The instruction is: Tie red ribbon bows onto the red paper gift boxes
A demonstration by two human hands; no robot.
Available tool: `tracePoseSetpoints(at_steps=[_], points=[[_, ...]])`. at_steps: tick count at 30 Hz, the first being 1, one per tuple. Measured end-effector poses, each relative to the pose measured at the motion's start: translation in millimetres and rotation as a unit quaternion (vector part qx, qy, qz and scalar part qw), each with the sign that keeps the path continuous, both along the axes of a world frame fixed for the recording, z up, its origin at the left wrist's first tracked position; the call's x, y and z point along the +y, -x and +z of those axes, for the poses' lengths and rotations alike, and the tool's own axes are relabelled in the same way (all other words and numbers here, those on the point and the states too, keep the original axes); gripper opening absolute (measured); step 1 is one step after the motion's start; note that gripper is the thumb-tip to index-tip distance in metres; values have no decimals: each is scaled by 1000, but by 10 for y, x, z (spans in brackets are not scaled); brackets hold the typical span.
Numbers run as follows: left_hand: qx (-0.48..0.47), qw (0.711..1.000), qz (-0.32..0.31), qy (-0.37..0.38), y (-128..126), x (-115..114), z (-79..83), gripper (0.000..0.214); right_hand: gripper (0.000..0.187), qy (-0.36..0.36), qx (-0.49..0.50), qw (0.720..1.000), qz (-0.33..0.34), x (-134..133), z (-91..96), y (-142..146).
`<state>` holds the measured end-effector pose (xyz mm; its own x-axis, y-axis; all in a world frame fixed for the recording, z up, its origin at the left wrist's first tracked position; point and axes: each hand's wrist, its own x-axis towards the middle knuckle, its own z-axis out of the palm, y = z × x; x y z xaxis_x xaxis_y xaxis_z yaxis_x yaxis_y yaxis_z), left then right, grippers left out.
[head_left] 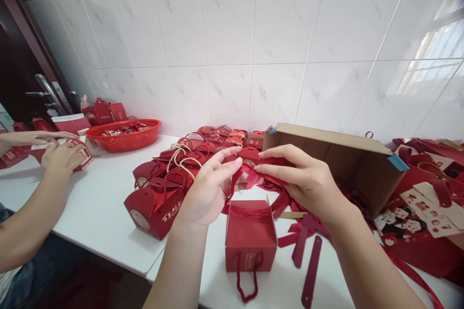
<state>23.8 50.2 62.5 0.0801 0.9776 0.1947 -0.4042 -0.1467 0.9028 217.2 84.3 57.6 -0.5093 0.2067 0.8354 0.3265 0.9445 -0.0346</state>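
Note:
A shiny red ribbon (pixel 253 179) is pinched between the fingertips of my left hand (pixel 208 190) and my right hand (pixel 311 181), in the middle of the view. Its lower folds are partly hidden by my fingers. Just below my hands, a small red gift box (pixel 251 239) stands on the white table, with a twisted cord handle (pixel 247 294) hanging from its near side. To the right of the box lie dark red strap pieces (pixel 311 270) and a tangle of more ribbon.
Several filled red boxes (pixel 155 207) crowd the left and back. An open cardboard box (pixel 337 147) lies on its side at the right, beside red gift bags (pixel 409 231). A red basin (pixel 123 141) stands further left, where a co-worker's hands (pixel 58 154) handle another box.

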Motion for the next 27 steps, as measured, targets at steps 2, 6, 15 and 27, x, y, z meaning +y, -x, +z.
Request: tracePoseSetpoints(at_steps=[2, 6, 15, 27], points=[[1, 1000, -2, 10, 4, 1, 4, 34, 36, -3, -1, 1000, -6, 3, 1, -1], [0, 1000, -14, 19, 22, 15, 7, 30, 35, -28, 2, 1000, -1, 13, 10, 12], [25, 995, 3, -100, -11, 0, -34, 21, 33, -23, 9, 1000, 0, 43, 11, 55], [322, 835, 382, -230, 250, -97, -18, 29, 18, 247, 150, 940, -182, -153, 112, -351]])
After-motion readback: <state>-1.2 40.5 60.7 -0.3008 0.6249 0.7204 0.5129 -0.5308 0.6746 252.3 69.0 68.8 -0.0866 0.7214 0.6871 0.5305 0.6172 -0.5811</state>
